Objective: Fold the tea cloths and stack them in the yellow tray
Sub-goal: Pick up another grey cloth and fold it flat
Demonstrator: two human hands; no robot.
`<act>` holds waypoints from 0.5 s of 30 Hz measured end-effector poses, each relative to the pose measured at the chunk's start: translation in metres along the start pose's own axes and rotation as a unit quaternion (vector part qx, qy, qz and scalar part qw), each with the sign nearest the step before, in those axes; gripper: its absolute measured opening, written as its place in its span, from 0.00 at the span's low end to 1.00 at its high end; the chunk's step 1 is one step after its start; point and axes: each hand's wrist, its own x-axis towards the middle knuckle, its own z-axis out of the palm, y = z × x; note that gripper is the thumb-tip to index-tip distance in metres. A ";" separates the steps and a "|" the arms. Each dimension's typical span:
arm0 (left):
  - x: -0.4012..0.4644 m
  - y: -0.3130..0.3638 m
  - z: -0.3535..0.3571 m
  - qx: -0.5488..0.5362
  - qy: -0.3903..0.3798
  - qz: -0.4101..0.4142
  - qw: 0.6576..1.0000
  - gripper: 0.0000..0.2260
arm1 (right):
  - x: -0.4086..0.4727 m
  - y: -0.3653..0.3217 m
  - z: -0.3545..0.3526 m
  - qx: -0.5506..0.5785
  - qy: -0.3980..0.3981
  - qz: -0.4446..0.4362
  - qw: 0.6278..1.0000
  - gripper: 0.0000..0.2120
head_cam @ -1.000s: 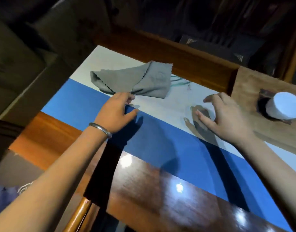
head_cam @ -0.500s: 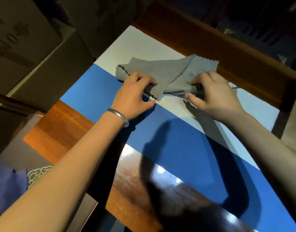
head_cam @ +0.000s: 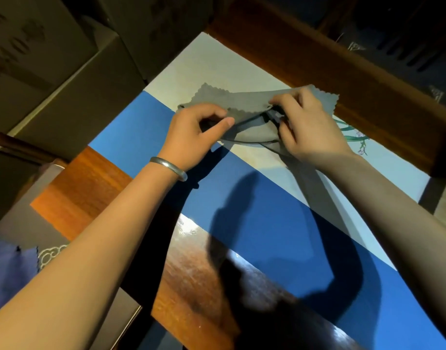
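A grey tea cloth (head_cam: 238, 101) with zigzag edges lies crumpled on the pale far part of the blue-and-white table mat (head_cam: 267, 210). My left hand (head_cam: 194, 132), with a metal bangle on its wrist, pinches the cloth's near left edge between thumb and fingers. My right hand (head_cam: 310, 127) grips the cloth's right side, with bunched layers between the fingers. The cloth is partly lifted between the two hands. No yellow tray is in view.
A raised wooden rail (head_cam: 343, 72) borders the mat on the far side. Cardboard boxes (head_cam: 73, 72) stand at the left. A purple-blue cloth (head_cam: 10, 271) lies at the lower left on a grey patterned surface. Polished wood table (head_cam: 199, 281) shows near me.
Both hands moved from the mat onto the grey cloth and took hold of it. The cloth has been pulled up and spread between them. The view has shifted left.
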 end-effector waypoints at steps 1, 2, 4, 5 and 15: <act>-0.001 0.004 -0.003 -0.024 0.005 -0.003 1.000 0.04 | 0.003 0.000 0.000 -0.019 0.005 0.002 1.000 0.18; -0.002 0.008 -0.007 -0.041 0.007 -0.008 0.999 0.04 | 0.006 -0.001 0.000 -0.034 0.008 0.006 0.999 0.18; -0.005 0.014 -0.015 -0.061 0.004 -0.014 0.998 0.05 | 0.014 -0.002 -0.002 -0.056 0.010 0.008 0.998 0.17; -0.007 0.015 -0.019 -0.064 0.004 -0.013 0.998 0.06 | 0.017 -0.001 -0.002 -0.065 0.006 0.008 0.998 0.16; -0.032 -0.011 -0.064 -0.107 0.092 -0.060 0.988 0.08 | -0.010 0.021 -0.025 -0.062 -0.028 -0.007 0.998 0.10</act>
